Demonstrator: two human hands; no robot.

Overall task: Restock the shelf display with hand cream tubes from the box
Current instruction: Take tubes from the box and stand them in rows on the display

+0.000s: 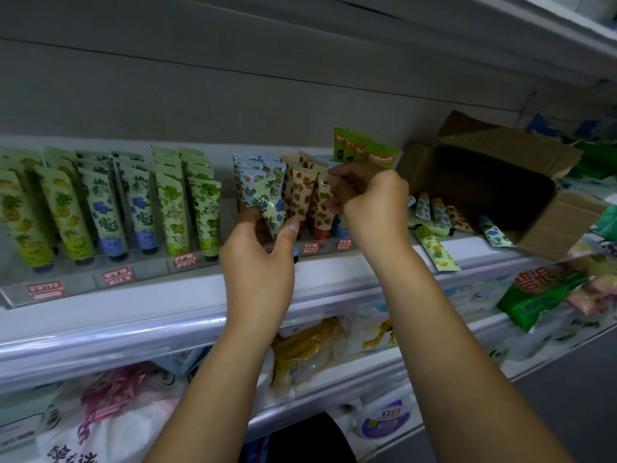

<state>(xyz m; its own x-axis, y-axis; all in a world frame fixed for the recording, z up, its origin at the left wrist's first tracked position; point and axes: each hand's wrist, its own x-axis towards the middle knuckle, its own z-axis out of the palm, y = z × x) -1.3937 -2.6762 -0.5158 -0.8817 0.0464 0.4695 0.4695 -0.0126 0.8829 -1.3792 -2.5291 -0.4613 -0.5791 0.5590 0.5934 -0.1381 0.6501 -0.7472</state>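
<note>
Your left hand (258,262) is raised in front of the display tray (150,266) on the shelf (133,315), with the back of the hand toward you. It grips a blue-flower tube (271,203) between the thumb on the right and the fingers on the left. This tube is tilted, flat crimped end uppermost and lower end hidden behind the hand, and it lies across the front of the peach-print row (245,175). Your right hand (370,202) is just to the right of the left and not touching it. Its fingers are curled and pinch the upper part of a strawberry tube (321,212), which stands cap-down at the right side of the strawberry row (300,195). To the left, the tray lanes hold upright pineapple tubes (63,212), further blue-flower tubes (103,208) and green fruit-print tubes (172,208), all cap-down and leaning back. Red-bordered price labels (117,275) are fixed to the tray's clear front wall. The cardboard box (541,225) lies on its side at the right end of the same shelf, flaps open and mouth facing the tray; its interior is too dark to read. Loose tubes (434,245) lie flat on the shelf at the box mouth, between the box and your right hand. A green packet (365,150) stands behind the strawberry row. Bagged goods (307,349) fill the level below.
</note>
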